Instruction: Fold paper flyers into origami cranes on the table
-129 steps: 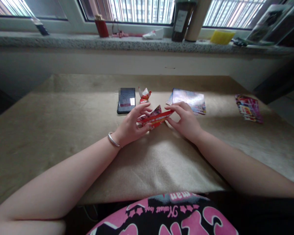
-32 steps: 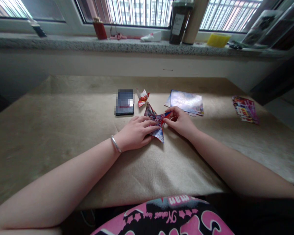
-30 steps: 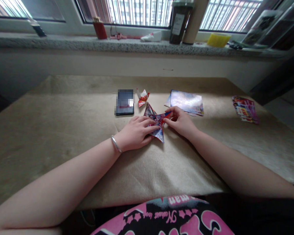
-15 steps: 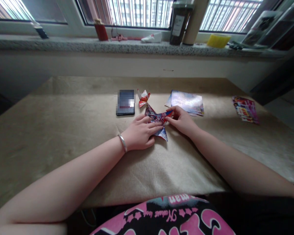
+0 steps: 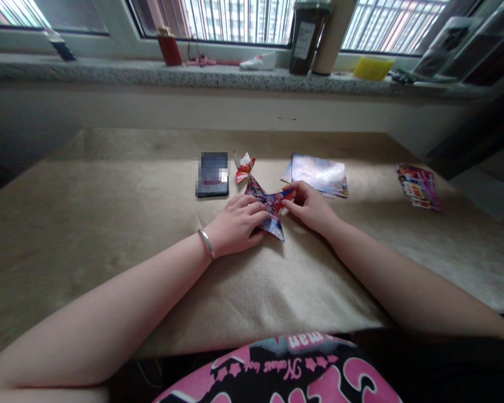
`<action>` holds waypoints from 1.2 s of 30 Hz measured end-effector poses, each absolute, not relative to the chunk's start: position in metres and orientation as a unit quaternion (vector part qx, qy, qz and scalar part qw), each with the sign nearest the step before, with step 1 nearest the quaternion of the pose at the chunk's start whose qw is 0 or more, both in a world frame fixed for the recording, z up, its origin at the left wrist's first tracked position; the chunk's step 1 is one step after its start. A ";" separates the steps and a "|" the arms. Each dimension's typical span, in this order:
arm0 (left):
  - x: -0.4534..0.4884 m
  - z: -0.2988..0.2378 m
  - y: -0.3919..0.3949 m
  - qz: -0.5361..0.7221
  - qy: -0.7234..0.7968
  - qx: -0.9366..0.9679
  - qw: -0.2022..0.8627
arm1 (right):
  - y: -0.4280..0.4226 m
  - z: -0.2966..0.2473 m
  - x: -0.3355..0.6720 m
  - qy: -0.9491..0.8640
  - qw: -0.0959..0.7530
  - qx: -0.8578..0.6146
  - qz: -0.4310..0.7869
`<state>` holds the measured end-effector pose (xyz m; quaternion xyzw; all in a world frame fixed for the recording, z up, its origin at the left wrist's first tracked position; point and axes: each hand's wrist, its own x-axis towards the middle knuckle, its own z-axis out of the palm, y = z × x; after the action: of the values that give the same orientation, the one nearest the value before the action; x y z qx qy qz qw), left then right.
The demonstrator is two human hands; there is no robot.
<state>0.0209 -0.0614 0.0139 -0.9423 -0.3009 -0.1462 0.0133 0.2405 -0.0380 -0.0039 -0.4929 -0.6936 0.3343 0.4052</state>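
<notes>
A folded paper piece [image 5: 273, 206], patterned blue, purple and red with pointed corners, lies on the table between my hands. My left hand [image 5: 239, 224], with a silver bangle at the wrist, covers its left part; the fingers bend over it and hold it against the table. My right hand [image 5: 308, 207] pinches the upper right point between thumb and index finger. Just beyond stands a small red and white origami bird [image 5: 245, 168]. The underside of the folded piece and the part beneath my left fingers are hidden.
Left of the bird lies a dark phone-like device [image 5: 213, 182], its screen blurred. Behind my right hand is a stack of printed sheets [image 5: 319, 173]. Pink printed cards [image 5: 418, 187] lie far right. A red bottle [image 5: 168, 47] and dark jar [image 5: 306, 42] stand on the windowsill.
My left fingers have drawn back to the left and curled slightly, baring more of the patterned paper's middle. My right hand keeps its pinch. The view has shifted slightly.
</notes>
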 end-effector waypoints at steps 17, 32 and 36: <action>0.013 0.006 -0.057 -0.245 -0.271 -0.931 0.010 | -0.057 0.005 0.234 -0.802 0.389 -0.381 0.244; 0.015 0.010 -0.058 -0.234 -0.297 -0.926 -0.009 | -0.054 0.000 0.233 -0.777 0.367 -0.431 0.276; 0.014 0.012 -0.057 -0.271 -0.289 -0.918 -0.015 | -0.054 0.000 0.233 -0.804 0.330 -0.415 0.269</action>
<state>0.0140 -0.0570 0.0118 -0.9182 -0.2888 -0.2705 -0.0148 0.2334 -0.0537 -0.0003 -0.4153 -0.8040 0.2689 0.3300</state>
